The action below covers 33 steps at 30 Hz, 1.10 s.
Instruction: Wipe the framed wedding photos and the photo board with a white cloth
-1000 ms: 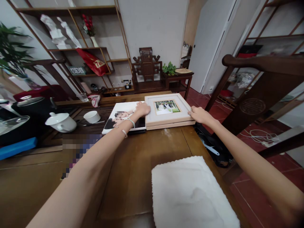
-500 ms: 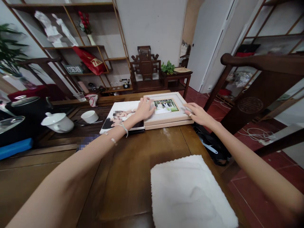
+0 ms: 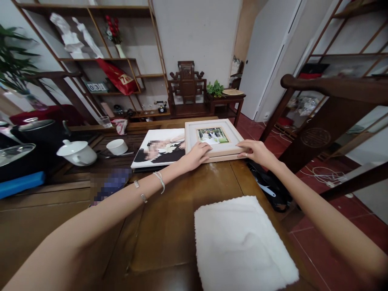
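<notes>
A pale wooden picture frame (image 3: 191,139) with a small photo lies on top of a second frame at the far side of the brown wooden table (image 3: 169,218). My left hand (image 3: 195,157) grips its near edge towards the left corner, fingers curled over the rim. My right hand (image 3: 255,151) holds the near right corner the same way. A large frameless photo print (image 3: 160,152) lies flat just left of the frames.
A white fluffy cloth (image 3: 242,242) lies near me on the table. A white lidded teapot (image 3: 77,153), a white cup (image 3: 117,146) and dark pots stand at the left. A dark carved chair back (image 3: 330,109) rises at the right, with shelves behind.
Both hands have slid from the frame's top and sides to its near edge and closed on it. The large print is now uncovered.
</notes>
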Tool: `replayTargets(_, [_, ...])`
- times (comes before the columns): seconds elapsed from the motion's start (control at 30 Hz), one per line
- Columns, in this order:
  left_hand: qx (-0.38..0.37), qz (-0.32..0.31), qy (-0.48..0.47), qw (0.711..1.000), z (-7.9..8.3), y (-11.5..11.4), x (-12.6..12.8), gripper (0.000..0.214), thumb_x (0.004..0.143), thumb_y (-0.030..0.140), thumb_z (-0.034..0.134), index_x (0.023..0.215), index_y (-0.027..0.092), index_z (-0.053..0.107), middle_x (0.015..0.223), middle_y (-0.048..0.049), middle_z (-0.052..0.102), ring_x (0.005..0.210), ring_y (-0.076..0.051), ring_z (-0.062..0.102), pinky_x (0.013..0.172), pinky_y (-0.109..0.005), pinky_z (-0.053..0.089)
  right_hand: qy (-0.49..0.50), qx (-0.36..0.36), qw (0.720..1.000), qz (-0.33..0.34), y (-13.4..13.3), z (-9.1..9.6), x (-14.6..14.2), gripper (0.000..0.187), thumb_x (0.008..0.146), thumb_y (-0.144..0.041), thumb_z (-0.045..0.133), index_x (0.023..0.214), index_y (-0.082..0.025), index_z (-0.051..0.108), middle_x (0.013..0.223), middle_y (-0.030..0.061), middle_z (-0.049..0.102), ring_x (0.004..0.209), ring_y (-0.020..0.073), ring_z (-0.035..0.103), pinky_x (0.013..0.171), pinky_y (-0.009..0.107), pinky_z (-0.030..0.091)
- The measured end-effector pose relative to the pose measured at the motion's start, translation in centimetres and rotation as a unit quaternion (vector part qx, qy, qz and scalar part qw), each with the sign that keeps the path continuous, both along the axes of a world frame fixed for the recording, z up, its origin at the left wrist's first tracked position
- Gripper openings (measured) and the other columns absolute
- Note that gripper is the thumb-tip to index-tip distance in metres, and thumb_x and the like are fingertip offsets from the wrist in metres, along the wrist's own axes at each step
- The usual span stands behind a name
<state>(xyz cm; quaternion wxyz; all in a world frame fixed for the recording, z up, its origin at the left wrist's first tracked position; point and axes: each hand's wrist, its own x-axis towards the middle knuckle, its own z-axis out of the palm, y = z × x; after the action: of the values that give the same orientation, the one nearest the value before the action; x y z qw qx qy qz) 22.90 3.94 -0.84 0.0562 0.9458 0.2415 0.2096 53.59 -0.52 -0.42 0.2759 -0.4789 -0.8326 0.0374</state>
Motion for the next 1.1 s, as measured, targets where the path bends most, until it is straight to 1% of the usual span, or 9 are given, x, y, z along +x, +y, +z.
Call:
replayTargets(0.27, [-0.010, -0.001, -0.016, 1.000, -0.1, -0.1, 0.0, 0.027, 0.091, 0.019, 0.050, 0.118, 0.018, 0.052, 0.120, -0.0124, 0.056, 0.117, -0.026, 0.046, 0.101, -0.045, 0.039, -0.004, -0.021, 0.998, -0.051, -0.6, 0.7, -0.8, 0.030, 0.078, -0.030, 0.066, 0.106, -0.019, 0.069, 0.108, 0.0088, 0.068, 0.101, 0.0262, 0.063, 0.091, 0.039, 0.047])
replayTargets(0.53, [-0.009, 0.009, -0.015, 1.000, 0.2, -0.7, 0.2, 0.026, 0.090, 0.016, 0.050, 0.116, 0.016, 0.053, 0.117, -0.0130, 0.057, 0.115, -0.025, 0.048, 0.100, -0.043, 0.040, -0.013, -0.008, 0.998, -0.065, -0.9, 0.6, -1.0, 0.028, 0.079, -0.026, 0.064, 0.106, -0.018, 0.069, 0.110, 0.0086, 0.069, 0.100, 0.0244, 0.064, 0.090, 0.036, 0.048])
replayTargets(0.7, [0.000, 0.037, -0.007, 0.999, 0.8, -1.8, -0.4, 0.034, 0.090, 0.023, 0.055, 0.122, 0.014, 0.050, 0.123, -0.0155, 0.054, 0.118, -0.028, 0.048, 0.100, -0.044, 0.040, -0.045, -0.003, 0.996, -0.076, -1.5, 0.6, -1.1, 0.036, 0.081, -0.027, 0.063, 0.116, -0.020, 0.066, 0.119, 0.0085, 0.067, 0.107, 0.0267, 0.062, 0.092, 0.040, 0.047])
replayTargets(0.8, [0.008, 0.070, -0.015, 0.997, 2.1, -2.7, -2.4, 0.037, 0.091, 0.027, 0.051, 0.125, 0.013, 0.049, 0.126, -0.0168, 0.053, 0.120, -0.029, 0.048, 0.102, -0.045, 0.038, -0.068, -0.006, 0.995, -0.078, -2.4, 0.8, -0.9, 0.048, 0.082, -0.028, 0.064, 0.129, -0.022, 0.058, 0.129, 0.0087, 0.061, 0.115, 0.0299, 0.058, 0.095, 0.045, 0.046])
replayTargets(0.87, [0.007, 0.121, -0.030, 0.992, 3.3, -2.9, -4.7, 0.033, 0.092, 0.028, 0.048, 0.122, 0.015, 0.053, 0.122, -0.0132, 0.056, 0.118, -0.025, 0.050, 0.104, -0.040, 0.037, -0.084, 0.010, 0.994, -0.071, -3.2, 1.0, -0.8, 0.054, 0.082, -0.030, 0.064, 0.134, -0.022, 0.053, 0.135, 0.0092, 0.056, 0.124, 0.0313, 0.051, 0.101, 0.049, 0.042])
replayTargets(0.9, [-0.003, 0.168, -0.038, 0.985, 3.8, -2.8, -6.2, 0.030, 0.092, 0.028, 0.047, 0.118, 0.016, 0.056, 0.121, -0.0115, 0.057, 0.116, -0.024, 0.051, 0.104, -0.037, 0.037, -0.088, 0.029, 0.993, -0.067, -3.7, 1.1, -0.9, 0.054, 0.083, -0.030, 0.064, 0.135, -0.021, 0.052, 0.138, 0.0100, 0.054, 0.128, 0.0316, 0.047, 0.104, 0.050, 0.039])
replayTargets(0.97, [-0.056, 0.312, -0.050, 0.947, 4.9, -2.5, -9.4, 0.024, 0.088, 0.029, 0.052, 0.108, 0.020, 0.060, 0.116, -0.0078, 0.059, 0.113, -0.022, 0.053, 0.101, -0.032, 0.038, -0.085, 0.069, 0.992, -0.059, -4.7, 1.5, -1.5, 0.052, 0.086, -0.031, 0.060, 0.136, -0.020, 0.051, 0.141, 0.0111, 0.050, 0.132, 0.0313, 0.042, 0.107, 0.053, 0.035])
replayTargets(1.03, [-0.077, 0.390, -0.055, 0.916, 5.7, -2.0, -12.8, 0.021, 0.081, 0.031, 0.060, 0.095, 0.016, 0.063, 0.105, -0.0114, 0.062, 0.110, -0.028, 0.055, 0.098, -0.036, 0.040, -0.064, 0.087, 0.993, -0.037, -6.1, 2.1, -2.6, 0.048, 0.089, -0.032, 0.056, 0.137, -0.023, 0.050, 0.141, 0.0100, 0.050, 0.131, 0.0301, 0.043, 0.108, 0.054, 0.035])
replayTargets(1.1, [-0.099, 0.448, -0.064, 0.886, 6.2, -1.8, -16.0, 0.024, 0.074, 0.035, 0.068, 0.086, 0.016, 0.062, 0.094, -0.0123, 0.063, 0.107, -0.033, 0.056, 0.092, -0.039, 0.042, -0.039, 0.083, 0.996, 0.007, -7.9, 2.7, -4.3, 0.044, 0.091, -0.033, 0.053, 0.134, -0.027, 0.053, 0.138, 0.0076, 0.053, 0.129, 0.0283, 0.046, 0.108, 0.053, 0.037])
